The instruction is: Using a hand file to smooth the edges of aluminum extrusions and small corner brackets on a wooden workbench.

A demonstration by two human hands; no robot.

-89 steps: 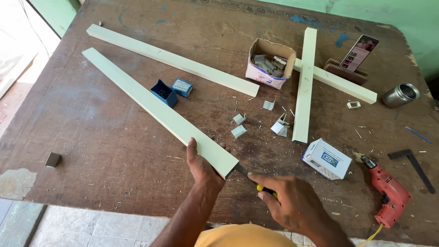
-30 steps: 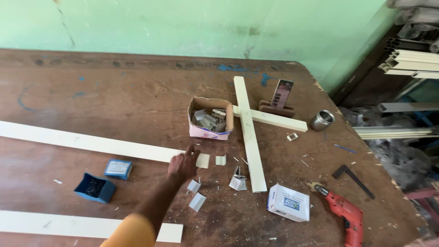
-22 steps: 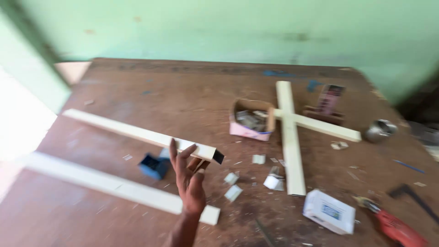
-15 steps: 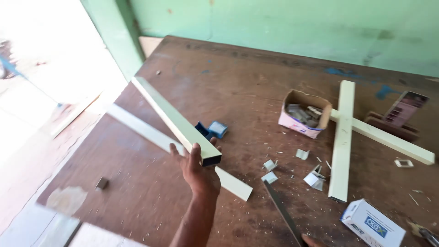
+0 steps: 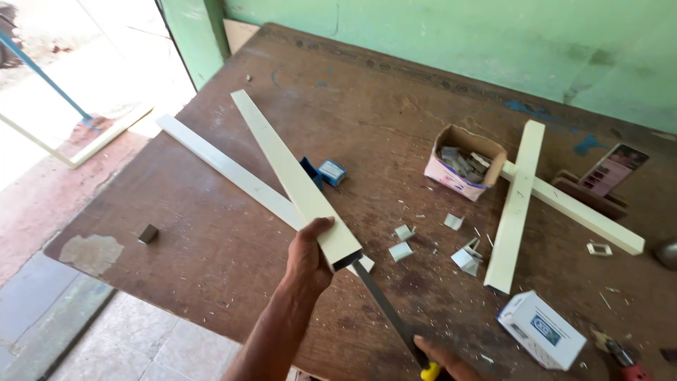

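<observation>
Lifted now, the pale hollow bar sits clamped in the left hand; right hand grips a file at its open end — short, level strokes suit best.

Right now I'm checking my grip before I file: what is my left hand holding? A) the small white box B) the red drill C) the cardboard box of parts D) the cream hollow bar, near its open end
D: the left hand grips the cream hollow bar just behind its open end.

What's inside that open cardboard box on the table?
The open cardboard box holds a jumble of small grey and pale pieces, too small to identify. Its walls hide whatever lies deeper.
</observation>
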